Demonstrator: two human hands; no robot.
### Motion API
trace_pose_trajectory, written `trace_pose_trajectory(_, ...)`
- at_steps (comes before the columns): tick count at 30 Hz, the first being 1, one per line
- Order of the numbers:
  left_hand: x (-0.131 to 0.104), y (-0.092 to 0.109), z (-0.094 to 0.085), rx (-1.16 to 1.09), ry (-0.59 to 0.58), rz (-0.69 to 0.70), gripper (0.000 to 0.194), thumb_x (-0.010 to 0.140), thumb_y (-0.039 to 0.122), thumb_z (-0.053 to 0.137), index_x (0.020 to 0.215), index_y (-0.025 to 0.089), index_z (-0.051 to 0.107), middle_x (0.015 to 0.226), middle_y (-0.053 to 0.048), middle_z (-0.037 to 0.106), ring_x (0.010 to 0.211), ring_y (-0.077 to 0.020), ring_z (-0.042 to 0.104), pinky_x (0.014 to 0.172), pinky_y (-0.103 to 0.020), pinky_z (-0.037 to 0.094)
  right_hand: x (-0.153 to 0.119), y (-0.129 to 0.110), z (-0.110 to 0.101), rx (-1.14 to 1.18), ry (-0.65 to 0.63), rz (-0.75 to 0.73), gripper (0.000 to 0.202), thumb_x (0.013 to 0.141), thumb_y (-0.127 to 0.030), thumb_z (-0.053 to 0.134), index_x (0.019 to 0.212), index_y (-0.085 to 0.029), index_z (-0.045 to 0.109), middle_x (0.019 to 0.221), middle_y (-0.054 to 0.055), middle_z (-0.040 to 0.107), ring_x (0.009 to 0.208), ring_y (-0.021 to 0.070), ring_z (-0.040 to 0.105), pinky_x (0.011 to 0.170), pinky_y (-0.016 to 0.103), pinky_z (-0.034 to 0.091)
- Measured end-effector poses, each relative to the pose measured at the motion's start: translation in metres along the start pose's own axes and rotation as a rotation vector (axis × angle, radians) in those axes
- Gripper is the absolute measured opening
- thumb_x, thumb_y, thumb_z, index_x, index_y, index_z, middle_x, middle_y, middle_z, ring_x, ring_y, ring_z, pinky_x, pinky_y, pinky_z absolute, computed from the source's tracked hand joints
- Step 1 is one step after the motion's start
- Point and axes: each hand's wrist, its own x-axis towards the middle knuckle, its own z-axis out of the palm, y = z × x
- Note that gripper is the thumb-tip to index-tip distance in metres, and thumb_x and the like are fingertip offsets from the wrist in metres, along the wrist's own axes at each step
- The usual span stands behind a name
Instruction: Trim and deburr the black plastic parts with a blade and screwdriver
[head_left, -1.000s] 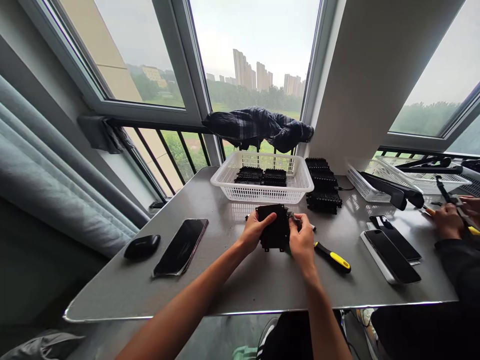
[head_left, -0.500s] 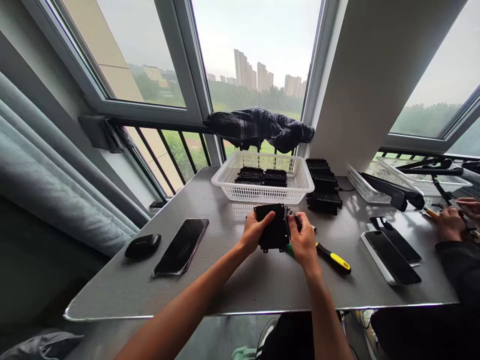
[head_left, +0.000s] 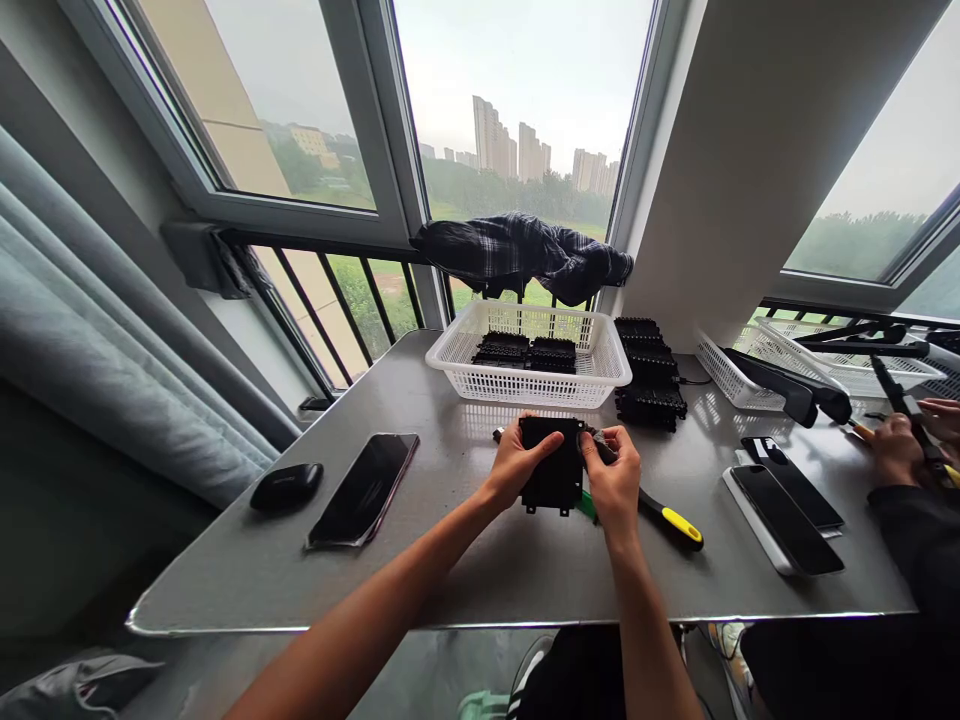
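Note:
My left hand [head_left: 517, 460] grips a flat black plate [head_left: 551, 465] by its left side, thumb laid across its face. Small tabs stick out along the plate's lower edge. At the plate's right edge, my right hand [head_left: 616, 475] is closed on a crumpled dark grey cloth [head_left: 602, 446], its thumb near the plate. The plate is held up in front of me over the metal table [head_left: 450, 570]. Behind my right hand lies a tool with a black and yellow handle [head_left: 679, 525]; its far end is hidden. A green piece [head_left: 586, 506] shows between plate and wrist.
A white basket [head_left: 529, 388] holding black ribbed parts [head_left: 502, 350] stands behind my hands, with more black parts [head_left: 651, 375] stacked beside it. Phones [head_left: 364, 490] [head_left: 784, 515] and a black case [head_left: 286, 487] lie around. A co-worker's hands [head_left: 896, 450] work at the right.
The plate and both my hands have shifted slightly right and down in the view. More of the grey cloth shows beside the plate. The co-worker's dark tool has moved.

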Motion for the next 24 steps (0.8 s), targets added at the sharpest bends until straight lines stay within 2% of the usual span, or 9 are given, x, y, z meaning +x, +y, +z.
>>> trace_pose_trajectory(7,-0.001,0.002,0.001,-0.039,-0.004,-0.042,0.043,0.057,0.035,0.087,0.085,0.017,0.06,0.077,0.001,0.067,0.068,-0.0145,0.062,0.067,-0.026,0.051,-0.004,-0.005,-0.001,-0.045,0.038,-0.018,0.031,0.079,-0.047,0.061,0.071,-0.022,0.045,0.065,-0.004,0.052,0.061,0.0138,0.048,0.061,0.025,0.039)
trace_pose_trajectory(11,0.001,0.004,0.0,-0.101,0.013,-0.094,0.045,0.056,0.037,0.087,0.087,0.015,0.064,0.075,-0.002,0.07,0.066,-0.0157,0.064,0.067,-0.027,0.053,-0.005,-0.005,0.0,-0.009,-0.043,-0.014,0.032,0.078,-0.046,0.062,0.07,-0.022,0.043,0.062,-0.004,0.051,0.058,0.0127,0.046,0.057,0.023,0.038)
trace_pose_trajectory(17,0.016,0.013,-0.013,-0.273,0.156,-0.111,0.045,0.055,0.038,0.088,0.085,0.013,0.065,0.069,-0.003,0.07,0.058,-0.0176,0.066,0.059,-0.031,0.057,-0.014,-0.007,0.006,-0.077,-0.16,-0.045,0.025,0.078,-0.04,0.06,0.069,-0.022,0.046,0.061,-0.004,0.053,0.055,0.0133,0.048,0.055,0.024,0.038)
trace_pose_trajectory(20,0.025,0.017,-0.023,-0.328,0.272,-0.119,0.045,0.056,0.041,0.086,0.084,0.013,0.064,0.068,-0.004,0.071,0.055,-0.019,0.066,0.054,-0.033,0.058,-0.017,-0.007,0.005,-0.167,-0.284,0.009,0.021,0.076,-0.036,0.062,0.066,-0.022,0.05,0.059,-0.003,0.057,0.056,0.0159,0.054,0.055,0.025,0.038)
trace_pose_trajectory(21,0.026,0.017,-0.025,-0.329,0.3,-0.107,0.045,0.057,0.041,0.086,0.085,0.014,0.065,0.069,-0.004,0.071,0.056,-0.0194,0.067,0.053,-0.033,0.059,-0.017,-0.007,0.004,-0.183,-0.291,0.03,0.021,0.075,-0.036,0.063,0.066,-0.021,0.052,0.059,-0.001,0.06,0.057,0.0171,0.057,0.055,0.026,0.039)
trace_pose_trajectory(24,0.027,0.011,-0.025,-0.299,0.302,-0.076,0.044,0.058,0.038,0.086,0.089,0.015,0.066,0.073,-0.004,0.072,0.061,-0.0196,0.068,0.059,-0.033,0.06,-0.011,-0.008,-0.002,-0.173,-0.141,0.043,0.022,0.077,-0.041,0.063,0.076,-0.02,0.062,0.07,0.004,0.068,0.065,0.0207,0.063,0.061,0.028,0.044)
